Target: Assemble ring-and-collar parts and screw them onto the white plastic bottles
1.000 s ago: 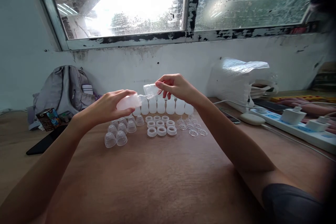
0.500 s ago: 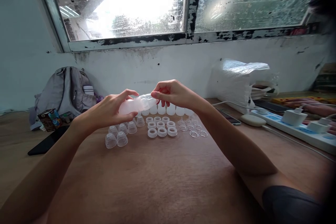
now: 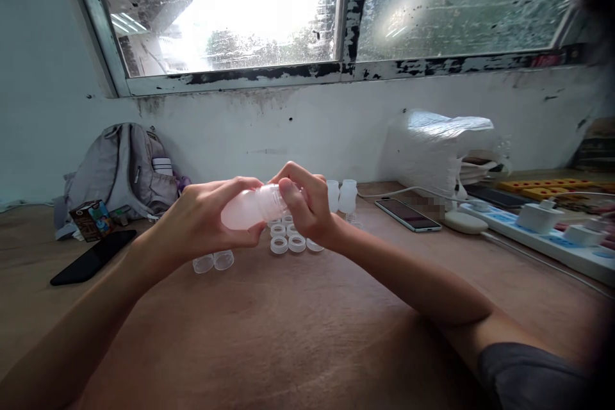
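Note:
A frosted white bottle (image 3: 245, 208) lies tilted between my hands, its ribbed neck pointing right. My left hand (image 3: 206, 211) wraps round the bottle's body. At the neck, my right hand (image 3: 307, 198) is closed, thumb and fingers pressed on that end; any small part under them is hidden. Below and behind the hands are several white rings (image 3: 296, 243) and clear domed caps (image 3: 223, 260), partly covered by the hands. Frosted bottles (image 3: 348, 196) stand upright behind my right hand, next to a few clear pieces (image 3: 353, 220).
A grey backpack (image 3: 118, 166), a small box (image 3: 91, 219) and a black phone (image 3: 93, 257) are at the left. On the right lie another phone (image 3: 408, 214), a white plastic bag (image 3: 432, 147), a round pale case (image 3: 464, 222) and a power strip (image 3: 542, 230) with cables.
Both hands have come closer together and slightly nearer to me, now hiding more caps and rings. My right hand wraps further round the bottle's neck. At the far right, another person's hands have left view.

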Available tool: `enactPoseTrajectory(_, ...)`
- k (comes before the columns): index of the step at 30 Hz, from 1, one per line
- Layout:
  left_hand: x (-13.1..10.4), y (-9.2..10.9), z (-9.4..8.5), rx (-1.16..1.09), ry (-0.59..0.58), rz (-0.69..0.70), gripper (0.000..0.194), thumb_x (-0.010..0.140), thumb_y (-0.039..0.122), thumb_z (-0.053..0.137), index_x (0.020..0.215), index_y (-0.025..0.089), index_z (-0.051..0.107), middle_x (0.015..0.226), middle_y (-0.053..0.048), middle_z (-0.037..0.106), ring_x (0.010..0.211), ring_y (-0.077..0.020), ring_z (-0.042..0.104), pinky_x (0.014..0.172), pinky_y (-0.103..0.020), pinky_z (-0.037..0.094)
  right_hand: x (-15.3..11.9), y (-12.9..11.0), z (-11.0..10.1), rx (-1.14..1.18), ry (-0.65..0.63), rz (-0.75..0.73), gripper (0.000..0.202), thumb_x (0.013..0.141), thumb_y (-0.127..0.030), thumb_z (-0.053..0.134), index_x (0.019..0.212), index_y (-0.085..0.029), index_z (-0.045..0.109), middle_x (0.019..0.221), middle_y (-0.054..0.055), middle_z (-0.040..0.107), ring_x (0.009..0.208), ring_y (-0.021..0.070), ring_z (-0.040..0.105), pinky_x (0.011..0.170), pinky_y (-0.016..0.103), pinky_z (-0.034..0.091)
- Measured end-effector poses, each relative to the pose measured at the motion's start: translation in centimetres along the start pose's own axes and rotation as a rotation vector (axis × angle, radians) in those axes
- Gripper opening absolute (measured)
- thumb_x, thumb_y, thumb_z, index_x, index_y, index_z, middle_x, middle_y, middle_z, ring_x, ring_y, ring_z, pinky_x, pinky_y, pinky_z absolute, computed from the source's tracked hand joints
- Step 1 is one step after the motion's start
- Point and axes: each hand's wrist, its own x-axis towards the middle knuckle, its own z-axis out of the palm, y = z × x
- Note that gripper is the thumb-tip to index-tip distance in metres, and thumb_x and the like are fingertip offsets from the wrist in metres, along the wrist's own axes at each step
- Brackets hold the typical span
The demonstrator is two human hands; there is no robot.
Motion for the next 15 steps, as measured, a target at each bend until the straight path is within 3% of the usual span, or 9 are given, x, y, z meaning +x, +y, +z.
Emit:
enactPoseTrajectory(2, -0.2, 0.5, 0.4, 0.035, 0.131, 0.070, 0.039, 0.070, 0.041, 0.061, 0.102, 0.020, 0.055, 0.090, -0.001, 0.067, 0.069, -0.0128, 0.061, 0.057, -0.020, 0.047, -0.7, -0.2, 0.8, 0.032, 0.112, -0.023, 0.028, 0.084, -0.030, 0.035, 0.062, -0.018, 0.045, 0.047, -0.006, 0.034, 0.039, 0.0057, 0.027, 0.037, 0.021, 0.023)
enactPoseTrajectory(5, -0.4, 0.9, 0.9, 0.078, 0.232, 0.164, 0.041, 0.072, 0.042, 0.061, 0.105, 0.020, 0.054, 0.090, -0.001, 0.068, 0.072, -0.0131, 0.063, 0.063, -0.021, 0.049, -1.1, -0.2, 1.1, 0.049, 0.155, -0.047, 0.023, 0.081, -0.027, 0.036, 0.061, -0.019, 0.045, 0.046, -0.005, 0.036, 0.038, 0.0062, 0.028, 0.037, 0.022, 0.024)
enactPoseTrajectory(11, -0.5, 1.2, 1.9, 0.106, 0.305, 0.172, 0.039, 0.073, 0.042, 0.061, 0.104, 0.020, 0.055, 0.090, -0.002, 0.069, 0.073, -0.0158, 0.065, 0.062, -0.024, 0.052, -1.0, -0.1, 0.9, 0.050, 0.156, -0.070, 0.020, 0.076, -0.021, 0.037, 0.059, -0.019, 0.045, 0.045, -0.006, 0.033, 0.037, 0.0059, 0.025, 0.037, 0.022, 0.021)
enactPoseTrajectory(15, -0.7, 1.2, 2.4, 0.028, 0.278, 0.078, 0.039, 0.074, 0.043, 0.058, 0.108, 0.024, 0.054, 0.096, -0.001, 0.067, 0.077, -0.0161, 0.065, 0.064, -0.025, 0.053, -0.9, -0.4, 0.9, 0.030, 0.136, -0.005, 0.022, 0.076, -0.021, 0.034, 0.056, -0.019, 0.043, 0.044, -0.005, 0.034, 0.038, 0.0066, 0.024, 0.038, 0.023, 0.022)
